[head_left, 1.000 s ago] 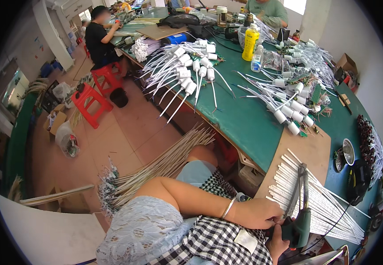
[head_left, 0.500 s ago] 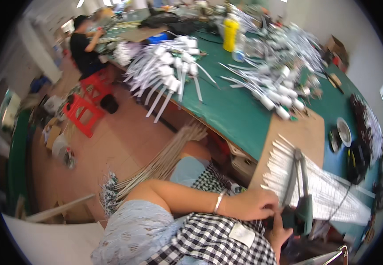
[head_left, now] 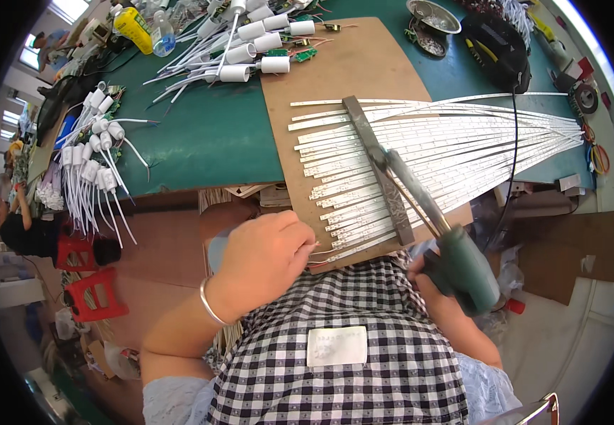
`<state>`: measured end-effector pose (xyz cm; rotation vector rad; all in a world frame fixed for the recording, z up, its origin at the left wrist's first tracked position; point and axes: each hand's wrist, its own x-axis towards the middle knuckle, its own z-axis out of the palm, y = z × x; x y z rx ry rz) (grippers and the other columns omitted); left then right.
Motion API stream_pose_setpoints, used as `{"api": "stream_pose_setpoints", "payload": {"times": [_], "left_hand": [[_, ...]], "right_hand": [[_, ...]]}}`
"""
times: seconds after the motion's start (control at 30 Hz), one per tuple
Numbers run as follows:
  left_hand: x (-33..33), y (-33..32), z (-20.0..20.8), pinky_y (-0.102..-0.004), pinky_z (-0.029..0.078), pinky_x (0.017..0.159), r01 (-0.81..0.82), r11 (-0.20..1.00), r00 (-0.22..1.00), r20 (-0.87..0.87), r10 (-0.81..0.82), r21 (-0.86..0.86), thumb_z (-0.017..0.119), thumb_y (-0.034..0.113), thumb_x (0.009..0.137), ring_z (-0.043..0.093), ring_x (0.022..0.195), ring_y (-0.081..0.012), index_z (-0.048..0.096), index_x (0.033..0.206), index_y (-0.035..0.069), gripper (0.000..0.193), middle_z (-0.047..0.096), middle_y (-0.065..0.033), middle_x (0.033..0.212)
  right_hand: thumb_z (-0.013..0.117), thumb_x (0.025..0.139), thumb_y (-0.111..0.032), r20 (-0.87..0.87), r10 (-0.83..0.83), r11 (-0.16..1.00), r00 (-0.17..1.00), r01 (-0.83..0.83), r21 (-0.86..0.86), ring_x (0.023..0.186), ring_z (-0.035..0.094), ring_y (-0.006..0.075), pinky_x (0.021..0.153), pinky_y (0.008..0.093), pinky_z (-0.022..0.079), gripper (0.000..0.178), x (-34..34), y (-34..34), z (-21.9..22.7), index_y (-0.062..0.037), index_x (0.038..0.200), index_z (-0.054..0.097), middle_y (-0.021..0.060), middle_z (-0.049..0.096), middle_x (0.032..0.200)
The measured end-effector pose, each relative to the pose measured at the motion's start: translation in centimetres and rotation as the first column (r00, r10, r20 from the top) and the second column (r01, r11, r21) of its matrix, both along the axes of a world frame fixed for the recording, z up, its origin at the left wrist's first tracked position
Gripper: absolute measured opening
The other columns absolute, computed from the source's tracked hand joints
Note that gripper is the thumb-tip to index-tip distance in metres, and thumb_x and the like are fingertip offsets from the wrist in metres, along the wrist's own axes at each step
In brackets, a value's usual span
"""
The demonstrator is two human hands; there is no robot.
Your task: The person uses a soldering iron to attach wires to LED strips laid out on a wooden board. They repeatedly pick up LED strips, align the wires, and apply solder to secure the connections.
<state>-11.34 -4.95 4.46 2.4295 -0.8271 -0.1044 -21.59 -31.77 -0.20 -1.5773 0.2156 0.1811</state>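
My left hand (head_left: 271, 251) is closed in a pinch on a thin wire (head_left: 327, 251) at the near left corner of a row of white LED strips (head_left: 456, 159). These narrow strips fan out on a brown board (head_left: 335, 53), their spaced ends toward my left and their far ends bunched at the right. A dark metal bar (head_left: 386, 184) lies across them. My right hand (head_left: 426, 276) is closed around a green soldering gun (head_left: 470, 273), whose body partly hides the fingers. The gun's two-pronged metal front reaches over the strips toward the bar.
White cylindrical lamp parts with wires (head_left: 250, 53) lie in heaps on the green table (head_left: 201, 134). Beyond them stand a yellow bottle (head_left: 133, 30) and a clear bottle (head_left: 162, 35). Metal bowls (head_left: 433, 15) and a black bag (head_left: 497, 51) sit far right. A person (head_left: 20, 227) works at left.
The view has turned toward the board. My left hand has come away from beside my right hand and the soldering gun to the near strip ends.
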Motion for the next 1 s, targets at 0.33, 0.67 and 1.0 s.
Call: {"api": "stream_pose_setpoints", "payload": {"times": [0.33,0.67,1.0], "left_hand": [[-0.4,-1.4,-2.7,-0.0354,0.03,0.079,-0.089,0.992,0.986,-0.15,0.074,-0.092,0.067,0.011,0.078,0.053,0.071,-0.0176,0.061,0.078,0.01,0.005,0.058,0.0006,0.07],[-0.6,-1.7,-3.9,-0.0391,0.027,0.082,-0.183,0.977,0.983,-0.033,0.181,-0.11,0.068,0.011,0.072,0.048,0.09,-0.0205,0.062,0.075,0.013,0.007,0.056,0.0017,0.084],[-0.8,-2.0,-4.1,-0.0403,0.029,0.089,-0.231,0.966,0.972,0.015,0.234,-0.112,0.069,0.008,0.07,0.046,0.101,-0.0256,0.06,0.075,0.011,0.011,0.057,-0.0028,0.102]], "right_hand": [[0.064,0.078,-0.005,-0.036,0.035,0.994,0.999,-0.031,0.105,0.074,0.063,0.0133,0.069,0.0265,0.052,0.018,-1.1,-1.8,0.7,0.0019,0.094,0.064,0.0092,0.068,0.083],[0.062,0.083,-0.014,0.189,0.235,0.971,0.953,-0.24,0.003,0.074,0.063,0.0142,0.072,0.0285,0.052,0.034,-2.2,-4.5,-1.4,0.0049,0.111,0.06,0.0094,0.066,0.086],[0.062,0.086,-0.021,0.165,0.242,0.968,0.956,-0.227,-0.105,0.074,0.064,0.0132,0.076,0.0282,0.052,0.047,-2.1,-3.9,-0.5,0.0039,0.125,0.053,0.0083,0.065,0.094]]}}
